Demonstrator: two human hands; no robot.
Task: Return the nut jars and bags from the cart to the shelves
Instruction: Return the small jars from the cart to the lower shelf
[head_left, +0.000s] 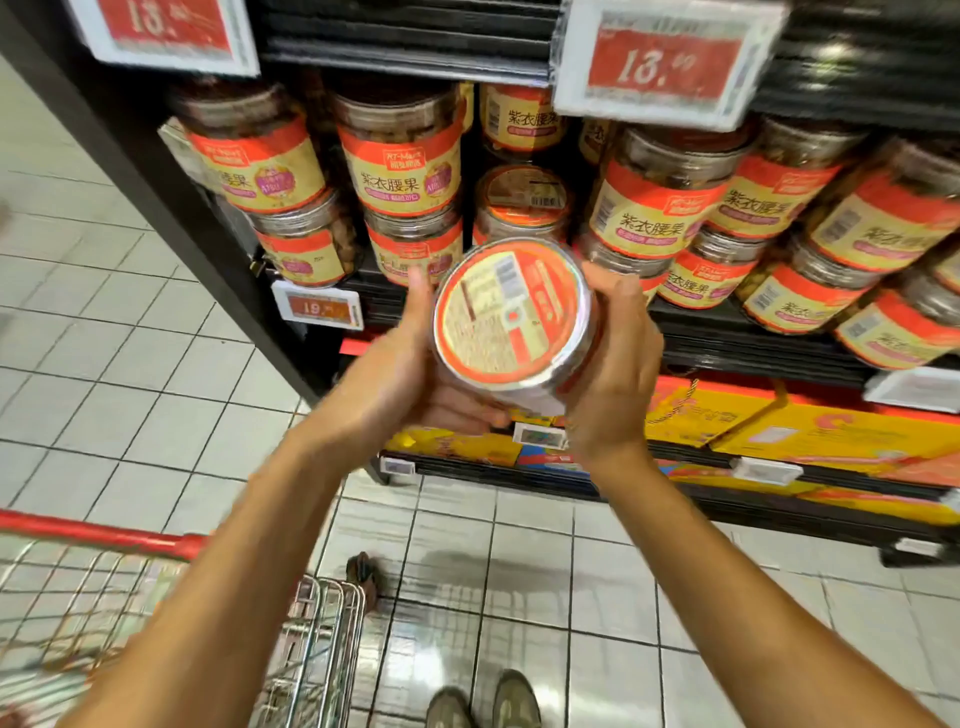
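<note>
I hold one nut jar (511, 317) in both hands in front of the shelf, its round orange-rimmed lid facing me. My left hand (400, 379) cups its left side and underside. My right hand (615, 364) grips its right side, thumb up near the rim. Just behind the jar, the black shelf (727, 338) carries several matching jars with orange and yellow labels, stacked two high. A gap with jars lying further back (522, 200) sits directly above the held jar. The wire cart (311, 634) with its red handle stands at lower left.
Red price tags (665, 62) hang from the shelf above. A small price tag (318, 307) marks the shelf's left end. Yellow and orange boxes (779, 431) fill the lower shelf. White tiled floor lies to the left and below, with my shoes (483, 701) at the bottom.
</note>
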